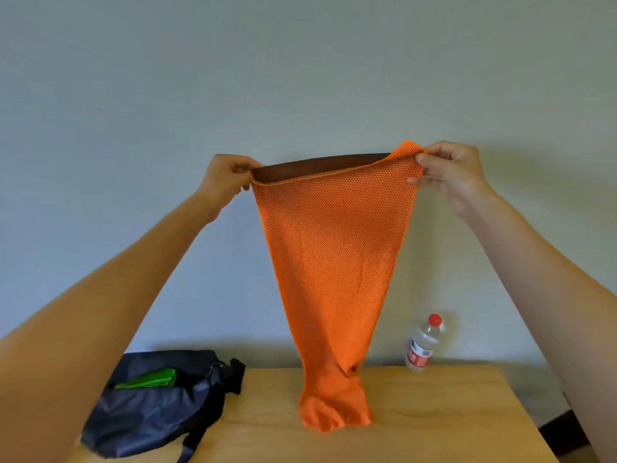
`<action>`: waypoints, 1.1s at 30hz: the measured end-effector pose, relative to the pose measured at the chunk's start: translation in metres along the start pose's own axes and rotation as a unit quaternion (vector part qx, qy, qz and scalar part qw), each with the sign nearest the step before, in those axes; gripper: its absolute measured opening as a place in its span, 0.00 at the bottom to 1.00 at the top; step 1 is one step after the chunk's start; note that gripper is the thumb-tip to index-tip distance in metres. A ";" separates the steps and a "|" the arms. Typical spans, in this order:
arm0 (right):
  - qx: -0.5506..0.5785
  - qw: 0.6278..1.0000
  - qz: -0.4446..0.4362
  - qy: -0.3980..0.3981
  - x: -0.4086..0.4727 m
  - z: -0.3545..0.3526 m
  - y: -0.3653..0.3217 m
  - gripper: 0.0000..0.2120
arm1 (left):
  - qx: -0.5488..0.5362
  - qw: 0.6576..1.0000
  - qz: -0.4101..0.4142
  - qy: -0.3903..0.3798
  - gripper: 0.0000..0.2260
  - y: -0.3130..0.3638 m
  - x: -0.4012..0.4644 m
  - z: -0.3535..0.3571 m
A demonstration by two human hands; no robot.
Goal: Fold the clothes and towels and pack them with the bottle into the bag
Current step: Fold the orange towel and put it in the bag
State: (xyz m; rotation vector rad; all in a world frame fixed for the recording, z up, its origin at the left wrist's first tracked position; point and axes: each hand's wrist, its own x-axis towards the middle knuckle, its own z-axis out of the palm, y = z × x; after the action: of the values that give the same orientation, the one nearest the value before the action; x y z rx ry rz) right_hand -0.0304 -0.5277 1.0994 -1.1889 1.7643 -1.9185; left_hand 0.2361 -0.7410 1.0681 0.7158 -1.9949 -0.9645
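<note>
Both hands up, left hand point(223, 177) and right hand point(447, 173) each pinching a top corner of the orange towel point(329, 262), its tail bunched on the table point(434, 412): folding under way, halving looks next

soft, even daylight, no glare. faint shadows fall on the wall point(133, 95). wide-angle stretch bends the edges; detail is slightly soft.

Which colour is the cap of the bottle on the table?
Red: the cap of the clear bottle, seen in the head view.
</note>
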 end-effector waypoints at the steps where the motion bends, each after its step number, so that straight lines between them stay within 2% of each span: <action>1: 0.021 1.000 -0.001 -0.001 0.002 0.000 -0.007 0.08 | -0.008 1.000 0.001 0.010 0.15 0.008 0.006 -0.005; 9: 0.036 0.995 -0.083 0.027 0.019 0.004 -0.072 0.12 | -0.110 0.991 0.072 0.017 0.10 0.083 0.016 -0.051; 14: 0.014 0.994 -0.110 -0.010 0.000 0.011 -0.081 0.10 | -0.143 0.985 0.093 -0.004 0.07 0.091 0.001 -0.062; 19: -0.010 0.997 -0.075 -0.018 -0.033 0.023 -0.054 0.04 | -0.146 0.987 0.062 -0.020 0.07 0.060 -0.030 -0.055; 33: -0.011 0.998 0.057 -0.027 -0.129 0.031 0.020 0.11 | -0.114 0.990 -0.066 -0.041 0.06 -0.014 -0.140 -0.034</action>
State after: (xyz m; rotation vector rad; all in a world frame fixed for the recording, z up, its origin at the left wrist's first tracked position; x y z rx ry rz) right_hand 0.0661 -0.4653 1.0300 -1.1109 1.7906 -1.7911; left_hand 0.3409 -0.6572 1.0129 0.6966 -1.8860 -1.2965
